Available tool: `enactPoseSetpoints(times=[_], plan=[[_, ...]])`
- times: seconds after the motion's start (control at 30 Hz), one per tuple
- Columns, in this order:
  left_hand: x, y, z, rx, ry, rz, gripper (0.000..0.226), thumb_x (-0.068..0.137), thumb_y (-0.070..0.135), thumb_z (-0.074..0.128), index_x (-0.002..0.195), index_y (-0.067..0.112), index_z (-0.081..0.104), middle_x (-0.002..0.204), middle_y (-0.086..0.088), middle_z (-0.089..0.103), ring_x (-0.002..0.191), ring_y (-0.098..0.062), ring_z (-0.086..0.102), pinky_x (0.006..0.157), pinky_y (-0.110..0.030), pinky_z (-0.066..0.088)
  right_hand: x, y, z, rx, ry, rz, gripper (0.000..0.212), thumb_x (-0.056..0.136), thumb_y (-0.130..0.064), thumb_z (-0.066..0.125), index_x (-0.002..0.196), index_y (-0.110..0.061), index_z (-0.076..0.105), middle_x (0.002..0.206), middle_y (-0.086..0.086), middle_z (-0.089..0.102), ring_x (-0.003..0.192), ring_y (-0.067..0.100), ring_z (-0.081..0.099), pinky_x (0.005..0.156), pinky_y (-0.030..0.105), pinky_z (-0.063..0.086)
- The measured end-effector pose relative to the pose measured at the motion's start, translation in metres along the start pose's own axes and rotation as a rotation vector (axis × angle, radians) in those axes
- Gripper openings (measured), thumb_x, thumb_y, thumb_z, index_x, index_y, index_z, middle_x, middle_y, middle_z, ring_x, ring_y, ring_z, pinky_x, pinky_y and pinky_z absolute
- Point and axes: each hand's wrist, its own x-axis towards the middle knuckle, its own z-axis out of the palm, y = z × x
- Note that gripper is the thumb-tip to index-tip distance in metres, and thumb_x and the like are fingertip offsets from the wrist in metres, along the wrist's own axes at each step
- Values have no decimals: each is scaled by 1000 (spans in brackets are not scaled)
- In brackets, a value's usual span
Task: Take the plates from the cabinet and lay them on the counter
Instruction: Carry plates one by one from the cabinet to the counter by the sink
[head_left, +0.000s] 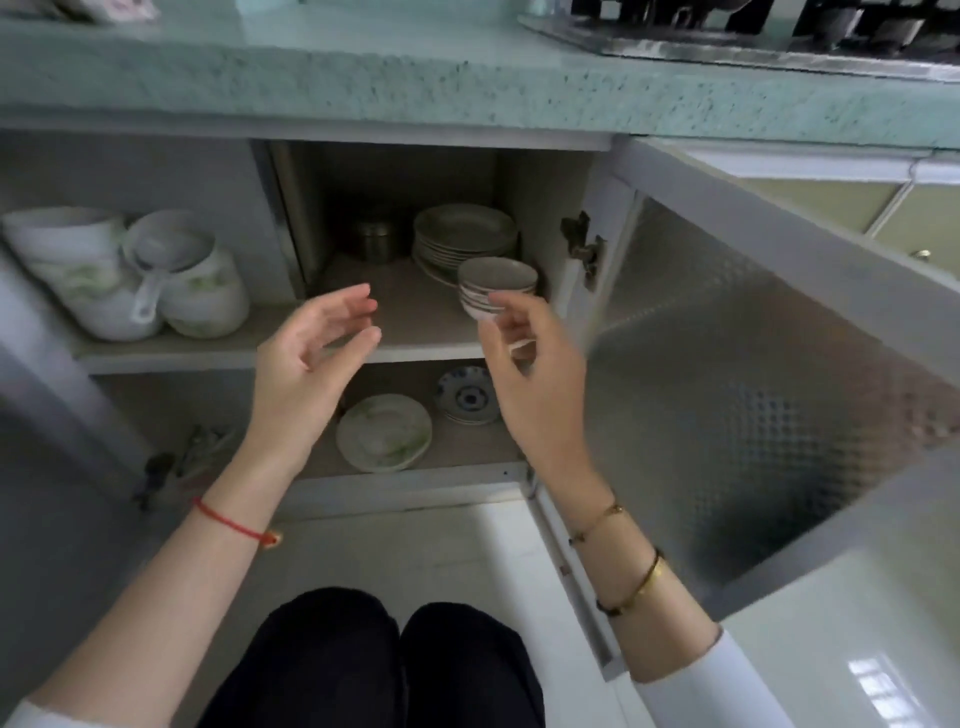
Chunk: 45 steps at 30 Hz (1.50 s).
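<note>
The low cabinet stands open under the green speckled counter. A stack of white plates rests at the back right of the upper shelf, with a stack of small bowls in front of it. On the lower shelf lie a white plate with green leaves and a blue-patterned saucer stack. My left hand hovers in front of the upper shelf, fingers apart, holding nothing. My right hand is raised just below the small bowls, fingers loosely curled and empty; contact with the bowls is unclear.
White bowls and a ladle fill the left of the upper shelf. A small metal tin stands at the back. The cabinet door swings open on the right. A gas stove sits on the counter above. My knees are below.
</note>
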Motion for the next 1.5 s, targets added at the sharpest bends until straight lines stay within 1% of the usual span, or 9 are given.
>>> enactPoseSetpoints(times=[0.27,0.57,0.67,0.77,0.83,0.97,1.13,1.33,1.5], plan=[[14,-129,-15,121,77,-253,31,89,10,72,120,16,70,108,11,72,93,7,68,82,-9,53,-3,118,85,-48,-117,246,22,92,-21,64,111,-11,66,90,-3,66,75,-8,57,69,1,41],[36,-283,-33,162,112,-585,24,86,7,72,104,23,71,110,-8,75,108,-25,69,103,-46,51,-16,258,168,-166,-305,499,24,92,-25,65,110,-9,66,81,-15,60,72,-10,53,61,-6,36],[54,-337,-34,251,74,-637,30,89,12,71,119,13,68,115,-8,73,109,-23,69,104,-44,51,-15,306,198,-228,-382,560,24,92,-25,65,107,-8,65,92,1,67,75,7,59,60,2,41],[65,-373,-36,250,58,-664,41,89,8,71,129,4,61,122,-14,69,113,-27,67,104,-43,51,-11,340,218,-270,-410,605,24,90,-20,65,97,3,66,94,21,70,88,34,66,77,37,54],[72,-400,-38,307,28,-666,42,90,8,69,131,2,59,125,-14,66,118,-29,63,97,-33,53,-10,364,233,-327,-422,583,22,89,-17,66,91,5,66,90,25,70,88,39,66,80,46,53],[77,-441,-35,378,35,-695,36,88,0,67,123,-1,58,109,-11,65,101,-26,64,60,-4,45,-9,397,254,-462,-462,499,22,88,-15,66,98,4,68,97,25,72,92,38,67,80,39,50],[79,-468,-34,476,-5,-692,43,82,8,75,123,6,66,101,2,62,93,-15,57,66,-12,42,-5,420,271,-529,-474,494,27,88,-12,64,108,5,66,107,25,69,103,37,62,82,34,44],[83,-478,-33,541,-59,-704,51,77,6,76,127,1,65,122,-17,69,109,-30,67,84,-20,42,-4,421,283,-499,-461,597,30,81,4,60,110,8,67,113,27,69,110,39,61,101,42,43],[84,-481,-30,481,-4,-773,56,77,-2,72,132,0,58,110,-16,71,110,-30,64,81,-23,38,-5,421,284,-436,-390,640,25,75,12,60,99,12,68,100,23,71,99,32,65,82,32,48]])
